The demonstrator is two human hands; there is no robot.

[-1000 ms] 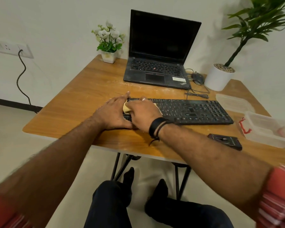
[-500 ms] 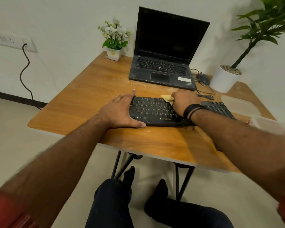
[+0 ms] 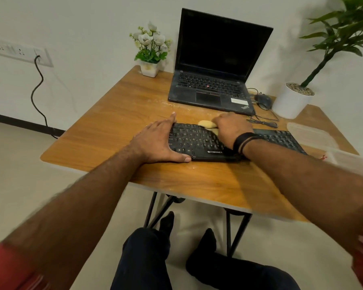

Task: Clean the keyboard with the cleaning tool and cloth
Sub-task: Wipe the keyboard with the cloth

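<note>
Two hands on the black keyboard (image 3: 199, 141), which lies flat near the front of the wooden table (image 3: 117, 114), just in front of the open laptop (image 3: 216, 65).

Our left hand (image 3: 157, 141) is spread flat over the keyboard's left end: fingers straight along that edge, index tip on the table by the far-left corner, thumb stretched along the near edge. It grips nothing, just presses down.

Our right hand (image 3: 232, 127) sits on the upper middle of the keyboard, fingers curled over a bunched yellow cloth (image 3: 206, 124). The cloth sticks out to the left of the knuckles and rests on the top key rows. A black wristband (image 3: 244, 140) is on that wrist. The forearm hides the middle section of the keyboard; the right end of it shows again beyond the wrist.

We cannot pick out any cleaning tool in this view.

Around it: a small white pot of white flowers (image 3: 150, 53) at the far-left table corner, a dark mouse (image 3: 263, 99) with its cable beside the laptop, a big plant in a white pot (image 3: 291, 102) far right. A clear plastic lid (image 3: 308, 132) and a clear container (image 3: 348, 159) lie at the right edge, the latter blurred. A cable is plugged into the wall socket (image 3: 21, 52) on the left.
</note>
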